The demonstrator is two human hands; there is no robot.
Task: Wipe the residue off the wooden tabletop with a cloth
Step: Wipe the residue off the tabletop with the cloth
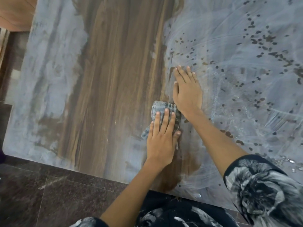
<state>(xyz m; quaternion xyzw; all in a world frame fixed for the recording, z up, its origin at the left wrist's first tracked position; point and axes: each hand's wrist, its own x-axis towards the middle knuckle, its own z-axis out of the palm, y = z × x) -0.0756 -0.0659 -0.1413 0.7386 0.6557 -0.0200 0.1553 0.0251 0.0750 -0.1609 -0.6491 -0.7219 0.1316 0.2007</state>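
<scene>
The wooden tabletop [118,79] fills the view, with a bare brown strip down its middle. Pale grey residue [237,99] with dark spots covers its right side, and a thinner film lies on the left side. A checked grey cloth [161,108] lies bunched at the boundary between bare wood and residue. My left hand [161,141] presses flat on the cloth with straight fingers. My right hand [186,89] lies flat on the table just beyond the cloth, fingers straight and pointing away, its wrist touching the cloth.
The table's near edge [91,172] runs diagonally over a dark speckled stone floor [49,194]. The left edge borders a darker floor strip and an orange-brown surface [16,12] at the top left. My patterned dark sleeve [262,185] hangs over the lower right.
</scene>
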